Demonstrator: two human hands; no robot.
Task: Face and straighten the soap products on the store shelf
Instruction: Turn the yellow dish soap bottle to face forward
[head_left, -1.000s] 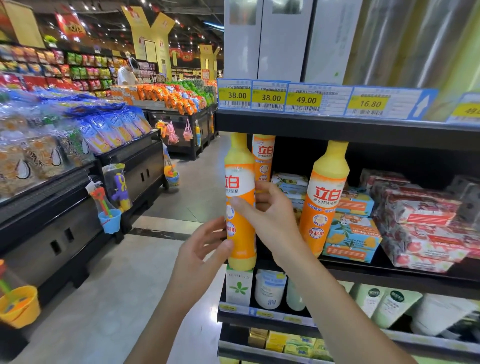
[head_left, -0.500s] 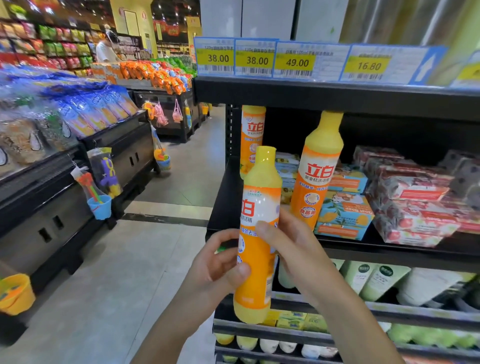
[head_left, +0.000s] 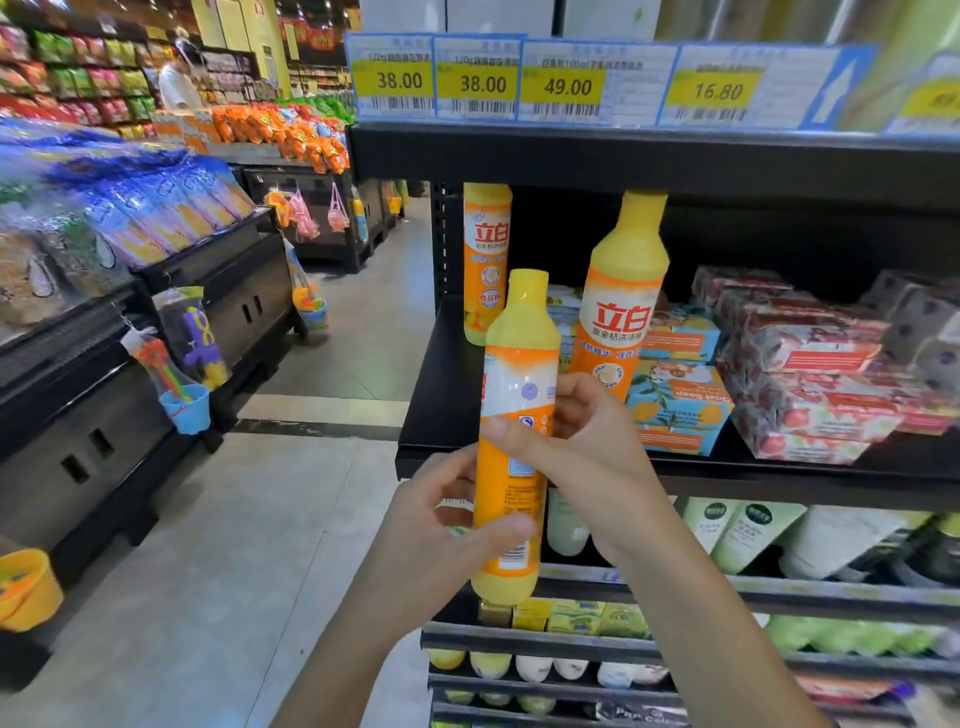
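The bottle (head_left: 519, 364) has turned rear-side forward; left hand (head_left: 431, 535) grips low, right hand (head_left: 587, 467) mid-body.

Both hands (head_left: 519, 499) grip an orange bottle (head_left: 511, 467) (back label showing) before the shelf (head_left: 675, 470).

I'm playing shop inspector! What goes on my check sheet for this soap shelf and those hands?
surface: black shelf, bare at its left front.
job's things: held bottle roughly upright in the air before the shelf edge, barcode side toward the camera; front bottle and back bottle standing, logos out; soap boxes and red packs stacked to the right.
clutter: nothing seen.
grips: left hand holds the held bottle low down; right hand holds its middle.
cables: nothing seen.
surroundings: price tags above; snack display across the aisle.
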